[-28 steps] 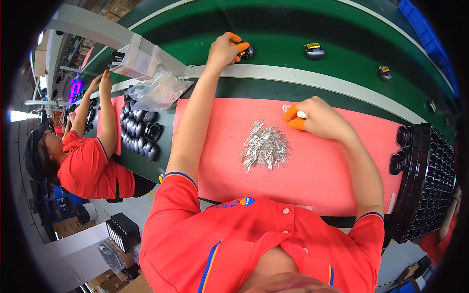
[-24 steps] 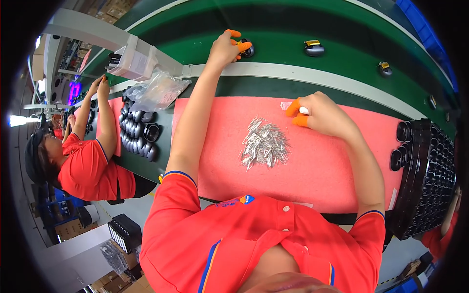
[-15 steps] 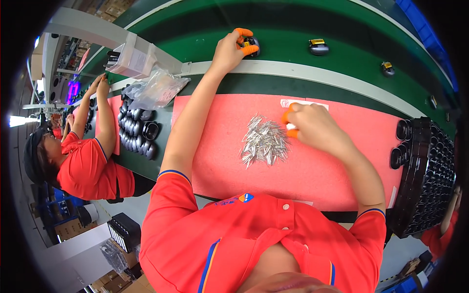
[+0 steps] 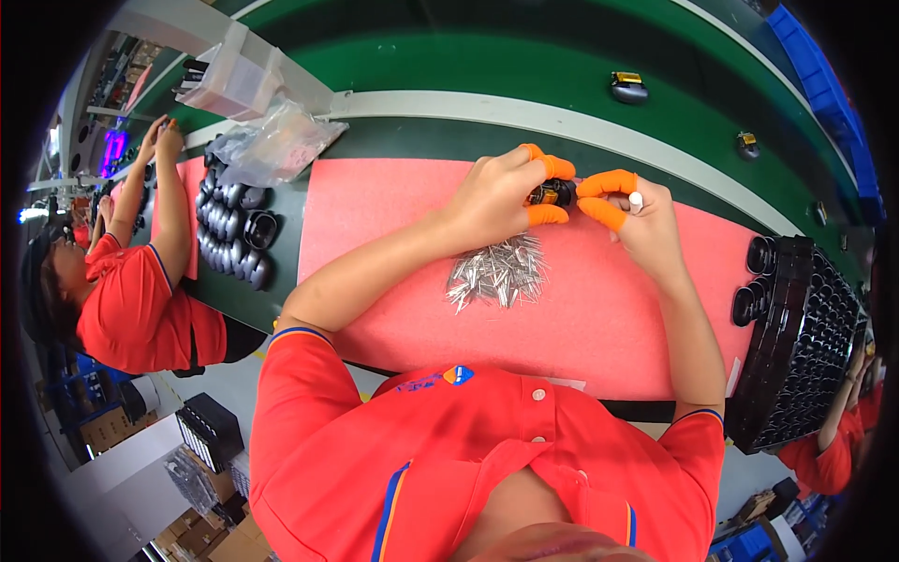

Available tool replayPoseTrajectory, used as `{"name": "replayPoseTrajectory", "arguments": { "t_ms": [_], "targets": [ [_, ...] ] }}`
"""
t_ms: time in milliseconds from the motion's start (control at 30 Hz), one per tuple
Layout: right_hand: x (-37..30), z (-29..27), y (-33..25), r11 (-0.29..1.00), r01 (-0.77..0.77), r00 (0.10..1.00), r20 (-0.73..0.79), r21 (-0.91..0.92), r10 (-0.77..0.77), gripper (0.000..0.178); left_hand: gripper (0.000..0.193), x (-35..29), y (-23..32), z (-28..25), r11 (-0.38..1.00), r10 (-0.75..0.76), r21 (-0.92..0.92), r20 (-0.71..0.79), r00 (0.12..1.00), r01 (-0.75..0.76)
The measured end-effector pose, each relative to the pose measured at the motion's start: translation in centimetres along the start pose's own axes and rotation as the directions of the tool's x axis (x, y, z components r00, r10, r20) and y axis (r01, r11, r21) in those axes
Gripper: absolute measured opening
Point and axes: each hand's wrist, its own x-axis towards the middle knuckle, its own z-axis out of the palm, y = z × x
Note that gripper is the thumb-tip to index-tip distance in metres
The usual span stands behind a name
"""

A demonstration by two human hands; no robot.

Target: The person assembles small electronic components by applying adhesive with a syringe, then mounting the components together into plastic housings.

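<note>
Over the far part of the pink foam mat (image 4: 449,347), my two hands meet around a small dark rounded device with a yellow-topped inside (image 4: 551,194). My left hand (image 4: 506,197) grips it, with orange covers on the fingers. At its right end, the orange-covered thumb and fingers of my right hand (image 4: 646,220) are pinched together; what lies between them is too small to make out. A short white piece (image 4: 636,201) shows among my right fingers. Just nearer than the hands lies a pile of thin silvery metal pins (image 4: 501,273).
Beyond a pale rail (image 4: 487,103) runs a green belt (image 4: 449,56) bearing more devices, one dark with yellow (image 4: 628,87). Black trays of dark shells (image 4: 796,342) stack at right. Rows of dark shells (image 4: 229,225), a plastic bag (image 4: 286,140) and a co-worker (image 4: 150,300) are left.
My left hand has lifted the device off the belt and brought it back over the mat. My right hand has moved from beside the pins up to the device.
</note>
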Motion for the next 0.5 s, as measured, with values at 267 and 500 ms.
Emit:
{"name": "replayPoseTrajectory", "arguments": {
  "t_ms": [267, 500],
  "targets": [
    [1.2, 0.4, 2.1, 0.95, 0.298, 0.952, 0.048, 0.089, -0.303, 0.014, 0.048, -0.1, -0.7, 0.4, 0.997, 0.076, -0.019, -0.016, 0.997, -0.077],
    [1.4, 0.2, 2.0, 0.955, 0.289, 0.952, 0.084, 0.068, -0.294, 0.013, 0.047, 0.0, -1.0, 0.6, 0.993, 0.103, -0.054, -0.028, 0.994, -0.105]
  ]
}}
